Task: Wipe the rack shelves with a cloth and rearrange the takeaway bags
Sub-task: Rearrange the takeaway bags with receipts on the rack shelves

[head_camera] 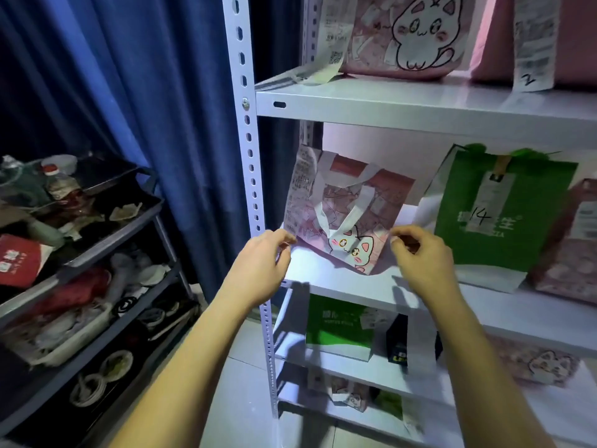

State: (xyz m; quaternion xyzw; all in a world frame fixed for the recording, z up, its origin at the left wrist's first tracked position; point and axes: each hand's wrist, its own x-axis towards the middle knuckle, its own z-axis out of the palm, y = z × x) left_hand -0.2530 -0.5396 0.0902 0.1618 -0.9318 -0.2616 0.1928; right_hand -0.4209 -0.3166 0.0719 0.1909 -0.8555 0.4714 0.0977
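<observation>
A pink takeaway bag with a cartoon cat (345, 221) stands tilted on the middle shelf (323, 286) of the white metal rack, a receipt stapled at its left. My left hand (261, 263) pinches the bag's lower left edge at the receipt. My right hand (420, 257) has its fingers curled at the bag's right edge, thumb and fingers touching it. A green bag marked 14 (497, 221) stands right of it, and a further pink bag (568, 250) is at the frame's right edge. No cloth is in view.
The shelf above (420, 101) holds a large pink cat bag (403, 33) and hanging receipts. Lower shelves carry a green bag (339, 328), a black box (399, 341) and smaller cat bags. A dark cluttered trolley (80, 253) stands left, before a blue curtain (145, 76).
</observation>
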